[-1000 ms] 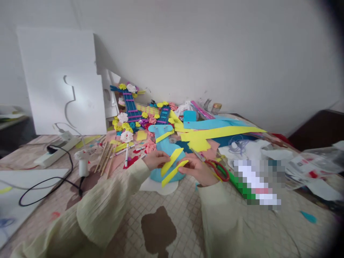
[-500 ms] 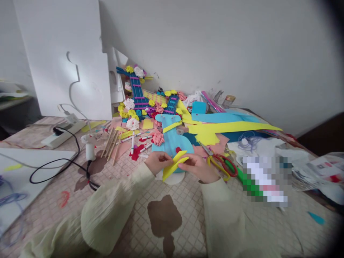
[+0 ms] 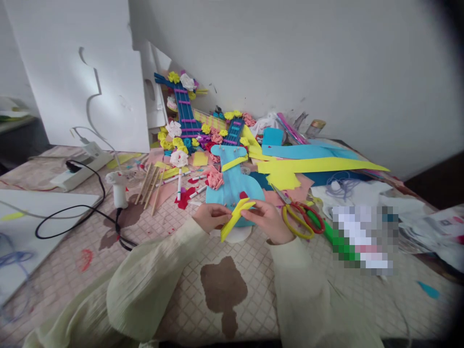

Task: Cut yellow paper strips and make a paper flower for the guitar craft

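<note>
Between my two hands is a folded strip of yellow crepe paper (image 3: 234,220), tilted up to the right. My left hand (image 3: 212,217) pinches its left side, while my right hand (image 3: 270,220) grips the upper right end between thumb and fingers. Just behind them lies a light-blue guitar-shaped cutout (image 3: 235,181), its lower part partly hidden by the hands and the strip. A yellow band crosses its neck, and a pink paper flower (image 3: 214,177) sits at its left edge. Red-and-yellow-handled scissors (image 3: 299,220) lie right of my right hand.
At left are a white glue gun (image 3: 119,191), its black cable and a power strip (image 3: 78,166). Wooden sticks (image 3: 148,186) and markers lie nearer the middle. Decorated blue guitar shapes (image 3: 186,116) stand at the back. Yellow paper (image 3: 322,165) stretches right, near plastic bags (image 3: 427,227).
The yellow strip is folded narrower, its two layers closer together between my hands. The camera view has shifted slightly; both hands keep their hold.
</note>
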Demonstrator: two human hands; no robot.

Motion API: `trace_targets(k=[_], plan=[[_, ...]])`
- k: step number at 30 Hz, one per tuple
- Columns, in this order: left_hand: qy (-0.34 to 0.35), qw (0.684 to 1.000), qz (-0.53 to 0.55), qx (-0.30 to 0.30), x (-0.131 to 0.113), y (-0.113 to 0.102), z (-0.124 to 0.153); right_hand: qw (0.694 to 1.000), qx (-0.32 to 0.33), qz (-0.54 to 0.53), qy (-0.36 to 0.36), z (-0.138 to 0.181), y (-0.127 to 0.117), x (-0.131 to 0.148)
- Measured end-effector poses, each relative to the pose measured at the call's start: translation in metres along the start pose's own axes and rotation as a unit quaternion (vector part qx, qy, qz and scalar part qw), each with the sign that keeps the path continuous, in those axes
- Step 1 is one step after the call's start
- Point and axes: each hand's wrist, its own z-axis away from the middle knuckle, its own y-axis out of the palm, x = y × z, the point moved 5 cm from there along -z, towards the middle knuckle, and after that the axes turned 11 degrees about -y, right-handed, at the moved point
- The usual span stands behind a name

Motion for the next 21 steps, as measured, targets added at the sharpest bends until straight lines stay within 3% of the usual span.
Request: trace_targets(k=[21], plan=[[-0.046, 0.985, 0.121, 0.110, 0.014, 0.013, 0.000, 0.998, -0.038, -0.052, 0.021, 0.000, 0.004, 0.003]])
